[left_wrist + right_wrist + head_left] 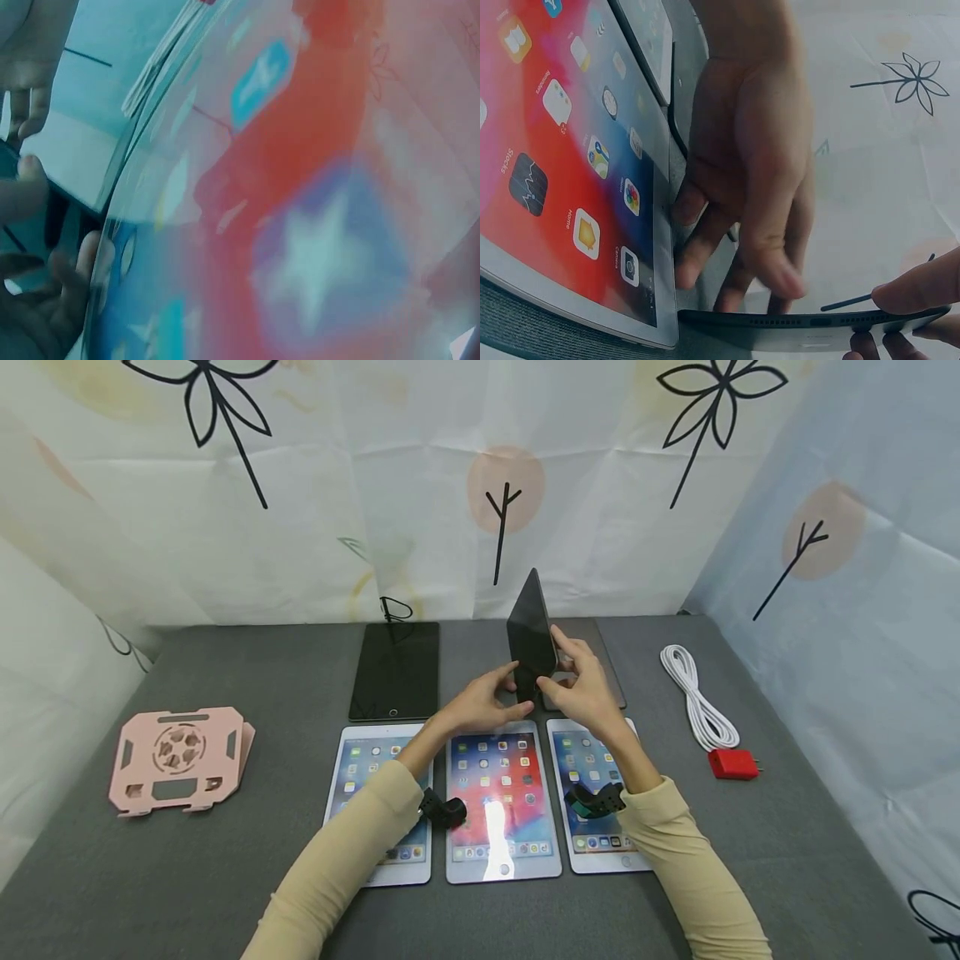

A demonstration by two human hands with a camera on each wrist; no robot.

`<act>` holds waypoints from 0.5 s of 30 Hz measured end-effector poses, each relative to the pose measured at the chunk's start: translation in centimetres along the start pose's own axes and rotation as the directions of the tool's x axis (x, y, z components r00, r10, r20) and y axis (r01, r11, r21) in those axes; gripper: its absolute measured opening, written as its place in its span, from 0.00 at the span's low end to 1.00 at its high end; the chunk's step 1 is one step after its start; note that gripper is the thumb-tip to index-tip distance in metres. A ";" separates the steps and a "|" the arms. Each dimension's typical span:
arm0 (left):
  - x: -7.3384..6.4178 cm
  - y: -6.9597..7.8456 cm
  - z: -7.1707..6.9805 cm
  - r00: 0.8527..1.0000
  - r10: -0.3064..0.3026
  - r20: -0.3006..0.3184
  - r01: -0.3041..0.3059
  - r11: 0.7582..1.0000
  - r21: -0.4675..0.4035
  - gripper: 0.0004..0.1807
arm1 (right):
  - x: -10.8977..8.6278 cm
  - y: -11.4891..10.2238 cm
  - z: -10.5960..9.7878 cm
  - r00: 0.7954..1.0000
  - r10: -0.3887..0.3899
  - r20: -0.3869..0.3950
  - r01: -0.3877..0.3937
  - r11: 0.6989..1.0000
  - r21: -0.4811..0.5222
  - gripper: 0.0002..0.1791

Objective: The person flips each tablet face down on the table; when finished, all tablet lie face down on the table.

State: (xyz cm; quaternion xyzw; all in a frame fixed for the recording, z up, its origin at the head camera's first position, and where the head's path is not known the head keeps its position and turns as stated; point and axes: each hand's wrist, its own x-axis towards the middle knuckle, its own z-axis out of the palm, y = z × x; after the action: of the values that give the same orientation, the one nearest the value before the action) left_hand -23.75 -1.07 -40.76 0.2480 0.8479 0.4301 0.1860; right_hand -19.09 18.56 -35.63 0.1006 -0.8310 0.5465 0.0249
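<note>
My right hand (585, 689) pinches a dark tablet (531, 631) by its lower side, thumb on one face and fingers on the other. The tablet stands on edge, seen nearly side-on at the back of the table. My left hand (480, 702) is at its lower left, fingers spread and relaxed, with fingertips right at the tablet. In the right wrist view, the left hand (761, 165) reaches down to the edge with ports and speaker holes. Just in front, a white tablet (504, 867) lies with its home screen lit.
White lit tablets (395, 877) (611, 862) flank the middle one. Behind them lie a black tablet (396, 672) with its screen dark and a grey tablet (606, 652), partly hidden. A pink folding stand (213, 735) sits left; a coiled white cable (693, 693) and red plug (733, 764) lie right.
</note>
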 end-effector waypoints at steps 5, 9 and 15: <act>-0.6 0.5 -1.2 0.999 0.050 0.015 -0.049 0.996 -0.079 0.47 | 0.0 0.0 0.2 1.000 0.002 0.006 -0.002 1.000 0.013 0.45; -0.9 1.4 -2.0 0.992 0.114 -0.043 -0.118 0.990 -0.080 0.46 | 0.0 0.0 0.4 1.000 0.004 0.022 -0.004 1.000 0.023 0.46; -1.1 2.8 -2.4 0.979 0.176 -0.106 -0.185 0.979 -0.081 0.47 | 0.3 0.2 0.9 0.999 -0.022 0.038 0.021 1.000 0.010 0.46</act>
State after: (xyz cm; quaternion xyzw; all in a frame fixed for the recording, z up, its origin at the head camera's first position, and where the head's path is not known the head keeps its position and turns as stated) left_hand -23.43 -1.81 -37.04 0.2939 0.8094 0.4952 0.1151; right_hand -19.32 17.79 -36.13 0.1201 -0.8275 0.5483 0.0143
